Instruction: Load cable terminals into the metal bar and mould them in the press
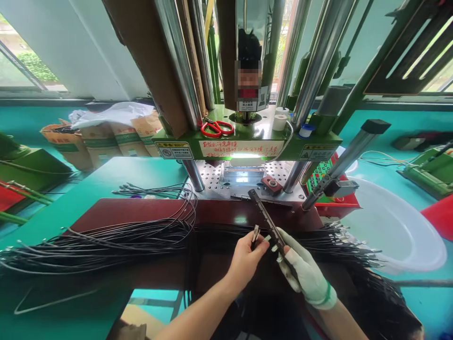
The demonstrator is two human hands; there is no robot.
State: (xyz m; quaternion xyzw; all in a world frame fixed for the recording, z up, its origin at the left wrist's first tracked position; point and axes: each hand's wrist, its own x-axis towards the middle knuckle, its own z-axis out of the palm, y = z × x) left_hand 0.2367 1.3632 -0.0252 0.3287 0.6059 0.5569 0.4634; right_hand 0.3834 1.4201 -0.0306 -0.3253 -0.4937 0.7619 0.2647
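Note:
My left hand (246, 257), bare, is pinched on a small metal cable connector (255, 233) in front of the press. My right hand (304, 271), in a white glove, grips a long dark metal fixture bar (264, 215) that points up and away toward the press bed (244, 182). The connector sits right beside the bar's near end. A thick bundle of black cables (106, 241) lies across the dark red table to the left of my hands, and more cable ends with metal plugs (347, 241) spread to the right.
A green vertical press (247, 146) with chrome columns stands ahead; red scissors (216, 127) and tape rolls (280, 120) rest on its ledge. A white plastic basin (392, 226) sits at right. Cardboard boxes (99, 139) stand at back left.

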